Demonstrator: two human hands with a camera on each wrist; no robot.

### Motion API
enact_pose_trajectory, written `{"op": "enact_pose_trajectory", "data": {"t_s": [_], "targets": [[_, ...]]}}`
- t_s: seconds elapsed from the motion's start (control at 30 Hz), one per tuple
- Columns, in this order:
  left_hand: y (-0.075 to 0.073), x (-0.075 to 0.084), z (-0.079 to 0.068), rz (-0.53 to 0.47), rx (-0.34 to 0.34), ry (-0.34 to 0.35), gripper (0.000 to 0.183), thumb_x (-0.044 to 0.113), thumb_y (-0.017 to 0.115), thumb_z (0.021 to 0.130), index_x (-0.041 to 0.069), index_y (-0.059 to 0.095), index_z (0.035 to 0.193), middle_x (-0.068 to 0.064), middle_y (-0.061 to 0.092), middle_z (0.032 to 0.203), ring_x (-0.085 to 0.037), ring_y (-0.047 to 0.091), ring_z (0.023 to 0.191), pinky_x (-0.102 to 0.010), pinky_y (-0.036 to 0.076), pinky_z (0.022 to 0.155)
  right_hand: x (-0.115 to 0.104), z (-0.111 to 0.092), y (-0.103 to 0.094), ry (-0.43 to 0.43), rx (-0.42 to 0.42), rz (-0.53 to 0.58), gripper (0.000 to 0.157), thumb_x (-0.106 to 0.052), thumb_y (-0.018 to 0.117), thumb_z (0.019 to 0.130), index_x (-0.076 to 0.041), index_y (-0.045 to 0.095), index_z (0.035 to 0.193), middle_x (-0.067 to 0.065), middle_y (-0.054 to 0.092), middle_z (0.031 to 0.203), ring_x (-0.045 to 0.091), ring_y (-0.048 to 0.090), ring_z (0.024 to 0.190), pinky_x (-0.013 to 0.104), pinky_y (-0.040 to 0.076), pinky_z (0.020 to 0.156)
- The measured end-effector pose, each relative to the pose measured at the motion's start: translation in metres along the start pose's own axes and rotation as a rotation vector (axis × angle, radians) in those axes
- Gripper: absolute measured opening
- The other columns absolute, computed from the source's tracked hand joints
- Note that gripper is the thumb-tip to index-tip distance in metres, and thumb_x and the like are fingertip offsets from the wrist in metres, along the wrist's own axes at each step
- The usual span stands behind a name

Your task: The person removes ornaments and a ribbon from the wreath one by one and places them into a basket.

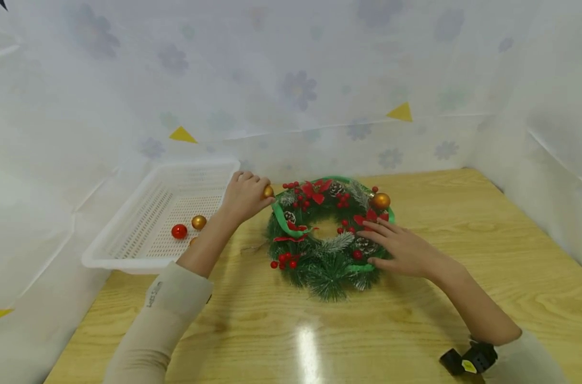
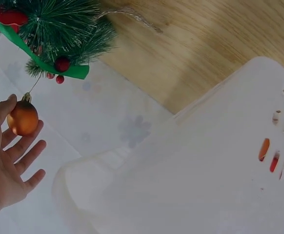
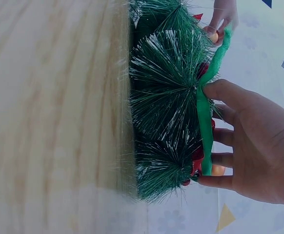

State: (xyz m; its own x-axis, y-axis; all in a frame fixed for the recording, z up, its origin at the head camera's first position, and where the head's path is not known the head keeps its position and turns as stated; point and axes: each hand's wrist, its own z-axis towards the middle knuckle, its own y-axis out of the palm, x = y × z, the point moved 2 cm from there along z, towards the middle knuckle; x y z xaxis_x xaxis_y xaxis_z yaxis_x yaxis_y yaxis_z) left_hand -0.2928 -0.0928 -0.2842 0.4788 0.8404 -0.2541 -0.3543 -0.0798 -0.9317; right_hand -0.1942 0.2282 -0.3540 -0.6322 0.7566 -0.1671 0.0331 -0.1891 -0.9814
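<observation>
One gold bauble is pinched by the left hand beside the wreath, which is laid on the worktop and touched by the spread right hand; decorating seems under way, and firm fastening of the bauble is probably called for next

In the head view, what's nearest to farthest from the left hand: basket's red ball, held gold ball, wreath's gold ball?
1. Held gold ball: in left hand.
2. Red ball: left, in the basket.
3. Other gold ball: right, on wreath.
</observation>
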Motion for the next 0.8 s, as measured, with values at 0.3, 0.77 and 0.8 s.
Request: {"op": "enact_pose_trajectory", "data": {"t_s": [0.3, 0.77, 0.8], "targets": [[-0.012, -0.006, -0.001, -0.047, 0.006, -0.024, 0.040, 0.041, 0.061, 0.087, 0.009, 0.060, 0.111, -0.010, 0.064, 0.105, -0.030, 0.052, 0.106, -0.046, 0.034, 0.096, -0.001, 0.001, -0.002, 0.008, -0.004, -0.004, 0.059, -0.034, 0.059, 0.089, -0.008, 0.040, 0.139, 0.017, 0.031, 0.143, 0.044, 0.023, 0.129, 0.063, 0.026, 0.096], [-0.021, -0.026, -0.017, 0.024, 0.061, -0.047, 0.041, 0.038, 0.064, 0.086, 0.007, 0.059, 0.112, -0.011, 0.063, 0.106, -0.030, 0.051, 0.106, -0.045, 0.034, 0.096, -0.001, 0.001, -0.001, 0.006, -0.001, 0.004, 0.059, -0.033, 0.059, 0.089, -0.008, 0.040, 0.139, 0.018, 0.030, 0.144, 0.044, 0.022, 0.129, 0.063, 0.025, 0.097], [-0.021, -0.029, -0.020, 0.031, 0.069, -0.048, 0.040, 0.037, 0.064, 0.086, 0.007, 0.060, 0.111, -0.011, 0.063, 0.105, -0.030, 0.051, 0.105, -0.044, 0.034, 0.096, -0.001, 0.002, -0.001, 0.006, -0.003, 0.004, 0.059, -0.033, 0.059, 0.089, -0.008, 0.039, 0.139, 0.017, 0.029, 0.144, 0.044, 0.022, 0.129, 0.063, 0.025, 0.097]]}}
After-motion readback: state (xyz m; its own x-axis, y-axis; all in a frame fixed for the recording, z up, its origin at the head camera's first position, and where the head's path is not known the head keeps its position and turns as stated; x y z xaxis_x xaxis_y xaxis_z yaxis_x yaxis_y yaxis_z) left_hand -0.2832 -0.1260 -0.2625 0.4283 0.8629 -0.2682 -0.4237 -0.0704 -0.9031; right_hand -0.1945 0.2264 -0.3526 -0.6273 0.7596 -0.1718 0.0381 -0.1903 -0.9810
